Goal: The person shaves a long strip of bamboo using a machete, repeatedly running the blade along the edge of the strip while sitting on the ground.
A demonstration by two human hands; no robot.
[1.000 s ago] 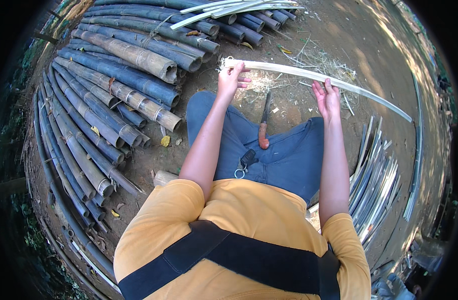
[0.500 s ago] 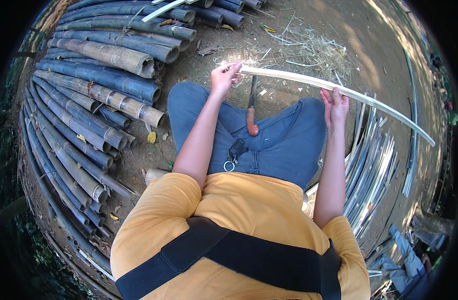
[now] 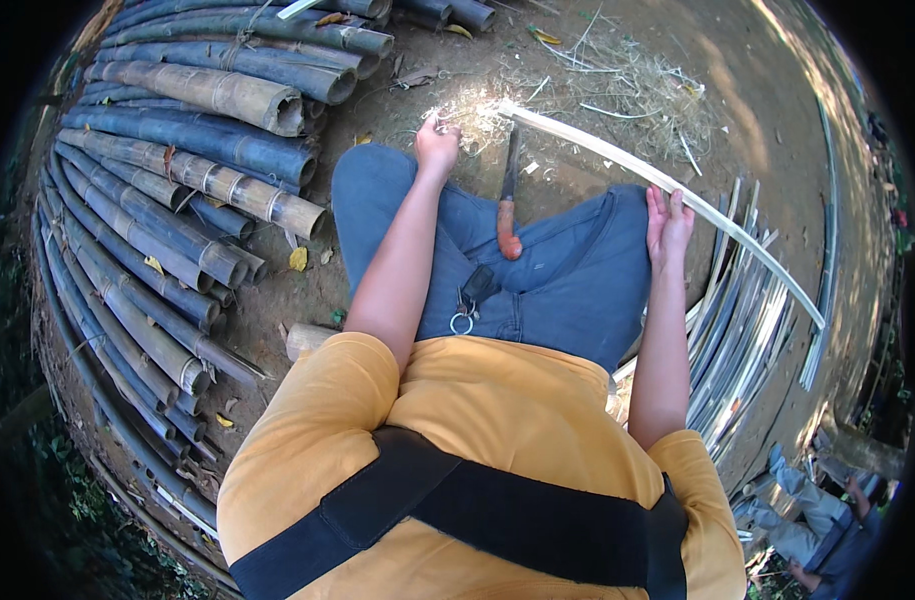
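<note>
A long pale bamboo strip (image 3: 617, 155) slants across in front of me, its far end over the shavings and its near end down to the right. My right hand (image 3: 667, 222) grips it near the middle, above my right knee. Apart from the strip's far end, my left hand (image 3: 437, 150) hovers beyond my left knee with fingers curled in; whatever they hold, if anything, is hidden. A knife (image 3: 508, 222) with a reddish-brown handle and dark blade lies between my legs, its blade pointing away.
Stacked bamboo poles (image 3: 197, 150) fill the left side. Pale curly shavings (image 3: 637, 90) litter the ground ahead. A bundle of split strips (image 3: 742, 330) lies by my right knee, with longer strips (image 3: 827, 250) farther right. Another person (image 3: 817, 510) is partly visible at lower right.
My left hand has let go of the strip's far end and drawn slightly left. The strip has tilted and slid in my right hand, its right end lower and closer in.
</note>
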